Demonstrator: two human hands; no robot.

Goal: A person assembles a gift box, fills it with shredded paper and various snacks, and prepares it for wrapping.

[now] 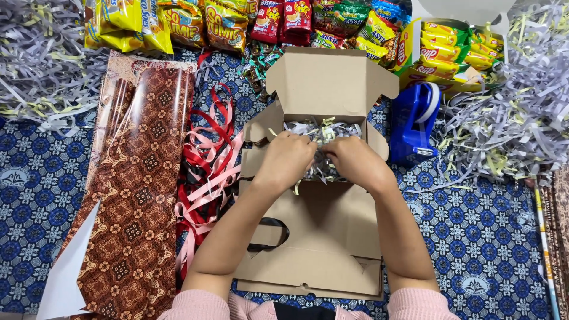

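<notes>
From the head view, I see my left hand point(288, 159) and right hand point(354, 160) both inside the open cardboard box point(325, 83), fingers curled and pressed into the shredded paper point(323, 131). The paper lies directly under and just beyond my fingertips, both hands equally near. The blue tape dispenser point(413, 121) sits right of the box.

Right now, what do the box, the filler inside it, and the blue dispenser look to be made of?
Box: plain brown cardboard, matte, with folded flaps. Filler: thin shredded paper strips, grey-white with some yellow, under both hands. Dispenser: glossy blue, probably moulded plastic.
</notes>
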